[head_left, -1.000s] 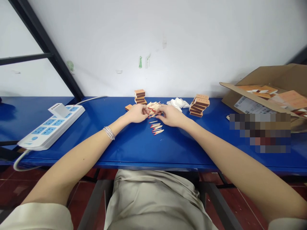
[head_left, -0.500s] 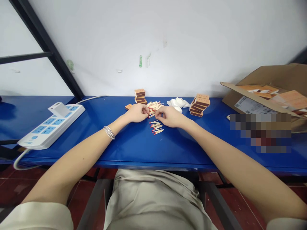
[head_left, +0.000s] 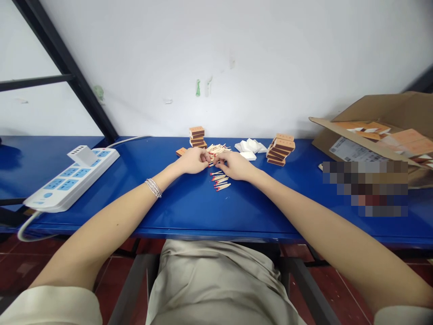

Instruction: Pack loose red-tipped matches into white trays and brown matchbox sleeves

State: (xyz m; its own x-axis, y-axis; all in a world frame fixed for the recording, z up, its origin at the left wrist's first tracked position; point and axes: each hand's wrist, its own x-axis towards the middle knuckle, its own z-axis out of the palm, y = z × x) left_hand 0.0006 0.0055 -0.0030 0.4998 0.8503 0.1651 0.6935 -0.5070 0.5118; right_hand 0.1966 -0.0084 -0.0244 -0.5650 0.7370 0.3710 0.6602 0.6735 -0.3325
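Both my hands meet at a loose pile of matches (head_left: pixel 219 148) on the blue table. My left hand (head_left: pixel 195 160) is closed at the pile's left edge, fingertips pressed together; what they hold, if anything, is hidden. From the right, my right hand (head_left: pixel 236 165) pinches at a match (head_left: pixel 211 164), its thumb and forefinger close to my left fingertips. Just nearer to me lies a row of matches (head_left: pixel 222 183), set roughly side by side with their red heads to the left. Behind my left hand, a single matchbox (head_left: pixel 181 151) lies flat.
Matchboxes are stacked at the back left (head_left: pixel 197 136) and back right (head_left: pixel 281 149). White box trays (head_left: pixel 251 146) lie between. A white power strip (head_left: pixel 72 178) sits at left. An open cardboard box (head_left: pixel 321 131) with more matchboxes stands at right, beside a blurred patch.
My right hand has moved a little left, its fingertips now nearer to my left hand at the pile. My left hand has stayed almost still.
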